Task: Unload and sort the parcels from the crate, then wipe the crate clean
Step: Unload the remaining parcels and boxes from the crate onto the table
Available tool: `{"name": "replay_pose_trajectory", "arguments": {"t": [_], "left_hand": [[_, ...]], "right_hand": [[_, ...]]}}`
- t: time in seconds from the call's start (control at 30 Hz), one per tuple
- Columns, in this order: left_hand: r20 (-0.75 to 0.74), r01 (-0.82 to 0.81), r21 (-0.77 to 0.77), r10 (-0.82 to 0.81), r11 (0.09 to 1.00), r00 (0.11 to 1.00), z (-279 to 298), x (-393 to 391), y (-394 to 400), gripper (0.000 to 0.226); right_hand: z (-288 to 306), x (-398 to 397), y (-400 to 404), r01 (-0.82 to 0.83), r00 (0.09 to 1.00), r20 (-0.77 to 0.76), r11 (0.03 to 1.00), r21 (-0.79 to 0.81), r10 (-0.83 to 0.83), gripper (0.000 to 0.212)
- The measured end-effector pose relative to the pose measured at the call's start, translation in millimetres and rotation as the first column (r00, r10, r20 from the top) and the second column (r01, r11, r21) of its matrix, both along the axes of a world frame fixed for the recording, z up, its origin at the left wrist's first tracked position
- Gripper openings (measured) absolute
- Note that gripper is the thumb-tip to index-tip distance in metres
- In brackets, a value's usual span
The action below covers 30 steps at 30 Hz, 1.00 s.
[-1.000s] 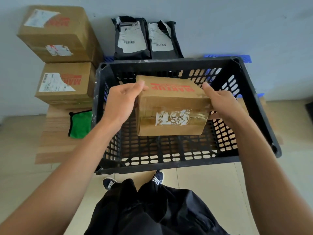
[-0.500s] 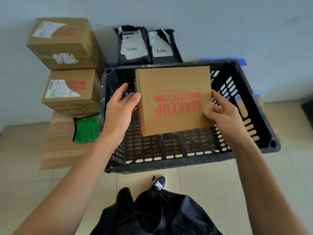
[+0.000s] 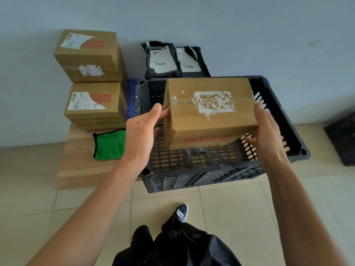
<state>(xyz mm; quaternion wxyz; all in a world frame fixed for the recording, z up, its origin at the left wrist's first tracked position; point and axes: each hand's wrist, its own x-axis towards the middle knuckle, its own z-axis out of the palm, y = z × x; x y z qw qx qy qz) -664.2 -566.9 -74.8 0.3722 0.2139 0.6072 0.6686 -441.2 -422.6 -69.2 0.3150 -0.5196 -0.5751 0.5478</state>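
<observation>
Brown cardboard sits between my palms: my left hand [image 3: 141, 131] presses one end of the box [image 3: 209, 114] with fingers curled behind it, my right hand [image 3: 267, 131] flat and open against the other, so both clasp one parcel above the black slotted plastic crate [image 3: 201, 169]. A torn white label marks its taped face. Left of the crate stand two stacked cardboard boxes [image 3: 92, 77], behind it two glossy black mailer bags [image 3: 174, 62], and one fuzzy green cloth [image 3: 109, 144] lies flat.
</observation>
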Motion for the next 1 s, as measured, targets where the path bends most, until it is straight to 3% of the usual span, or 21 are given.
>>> {"name": "replay_pose_trajectory", "arguments": {"t": [0.17,0.27,0.43,0.53,0.6,0.67,0.73,0.87,1.0], "left_hand": [[-0.102,-0.016,0.061,0.022,0.998,0.995,7.9,-1.5,-15.6,0.019],[-0.072,-0.035,0.101,0.042,0.994,0.997,12.8,-2.1,-23.9,0.045],[-0.059,0.008,0.109,-0.002,0.994,0.998,17.1,-4.5,-40.1,0.069],[-0.069,0.001,0.103,0.006,0.995,0.998,16.0,-3.5,-48.6,0.053],[-0.066,-0.018,0.107,0.025,0.994,0.998,13.1,-2.4,-55.0,0.044],[-0.084,-0.019,0.115,0.028,0.993,0.996,10.8,-1.4,-62.6,0.042],[-0.102,-0.018,0.135,0.032,0.991,0.994,10.3,-1.1,-70.8,0.042],[-0.150,-0.007,0.173,0.034,0.985,0.988,12.2,-0.8,-86.4,0.046],[-0.204,0.001,0.207,0.042,0.978,0.978,15.5,-11.8,-105.1,0.046]], "right_hand": [[7.3,6.3,-27.0,-0.083,0.996,-0.034,0.994,0.076,0.086,0.043],[7.2,11.3,-39.8,-0.175,0.982,-0.058,0.979,0.109,0.182,0.055],[12.8,10.9,-61.5,-0.260,0.964,-0.001,0.940,0.221,0.267,0.071],[19.3,8.6,-74.3,-0.250,0.963,-0.043,0.939,0.237,0.267,0.066],[21.8,6.3,-82.7,-0.219,0.965,-0.097,0.955,0.200,0.242,0.052],[24.5,2.6,-91.8,-0.166,0.975,-0.116,0.971,0.172,0.187,0.044],[26.4,-1.6,-100.5,-0.131,0.983,-0.104,0.977,0.168,0.150,0.050],[24.6,-12.1,-114.7,-0.100,0.984,-0.121,0.969,0.224,0.130,0.038],[28.6,-29.6,-126.8,-0.081,0.984,-0.128,0.955,0.286,0.122,0.039]]}}
